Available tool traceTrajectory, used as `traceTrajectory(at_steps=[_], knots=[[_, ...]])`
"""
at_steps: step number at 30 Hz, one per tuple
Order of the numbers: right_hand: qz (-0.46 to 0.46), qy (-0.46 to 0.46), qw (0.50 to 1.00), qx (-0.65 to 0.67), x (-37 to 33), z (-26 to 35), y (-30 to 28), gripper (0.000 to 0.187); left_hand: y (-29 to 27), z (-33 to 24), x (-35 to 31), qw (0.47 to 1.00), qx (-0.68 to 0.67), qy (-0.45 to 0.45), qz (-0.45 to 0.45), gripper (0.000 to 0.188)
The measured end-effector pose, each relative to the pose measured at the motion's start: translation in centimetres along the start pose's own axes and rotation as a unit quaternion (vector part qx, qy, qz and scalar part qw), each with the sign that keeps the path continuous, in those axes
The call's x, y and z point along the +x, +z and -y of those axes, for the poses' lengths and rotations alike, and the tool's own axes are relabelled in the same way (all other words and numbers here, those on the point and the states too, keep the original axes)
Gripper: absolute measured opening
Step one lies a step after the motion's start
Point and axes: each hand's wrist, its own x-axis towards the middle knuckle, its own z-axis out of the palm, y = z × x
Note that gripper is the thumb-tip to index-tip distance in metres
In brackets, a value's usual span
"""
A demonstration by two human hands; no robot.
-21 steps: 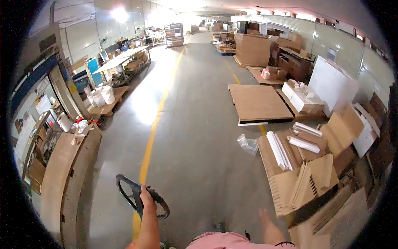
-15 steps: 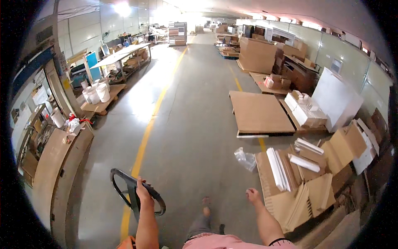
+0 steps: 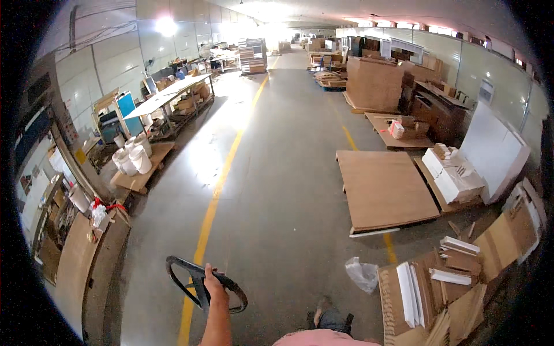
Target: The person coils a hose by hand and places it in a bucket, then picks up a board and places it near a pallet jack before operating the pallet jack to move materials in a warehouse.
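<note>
My left hand [image 3: 215, 284] is wrapped round the right part of a black loop-shaped handle [image 3: 199, 285], which looks like that of a pallet jack. The handle leans over the yellow floor line at the lower left, and its lower shaft is mostly hidden by my forearm. My right hand is out of the picture. One of my feet [image 3: 324, 308] shows below, beside the grey floor [image 3: 277, 230].
On the right are flattened cartons [image 3: 398, 314] with white strips [image 3: 410, 294], a clear plastic bag [image 3: 362, 274], a low board-topped stack [image 3: 386, 184] and a white panel [image 3: 490, 153]. White buckets [image 3: 138, 158] and a workbench [image 3: 170, 95] line the left, near a brown board [image 3: 75, 259].
My right hand has swung out of view. The handle, still in my left hand, sits slightly lower and further right. The cartons and board stack appear lower and closer.
</note>
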Motion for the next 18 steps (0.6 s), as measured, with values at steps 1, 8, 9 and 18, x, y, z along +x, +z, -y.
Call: traceTrajectory(at_steps=[1, 8, 9, 18], knots=[[0.001, 0.013, 1.000, 0.004, 1.5, 2.7, -0.4, 0.027, 3.4, 0.5, 1.8, 1.000, -0.026, 0.007, -0.005, 0.046], [0.014, -0.039, 0.999, -0.024, 19.7, 33.1, -3.0, 0.022, 25.4, -0.2, 14.1, 0.997, -0.073, 0.003, -0.021, 0.040], [0.011, -0.072, 0.997, -0.036, 23.3, 39.3, -3.6, 0.021, 29.8, -0.9, 15.2, 0.997, -0.075, 0.003, -0.025, 0.040], [-0.017, -0.389, 0.921, 0.000, 44.9, 97.2, 1.3, 0.019, 58.6, -1.1, 34.6, 0.995, -0.084, 0.008, -0.056, 0.041]])
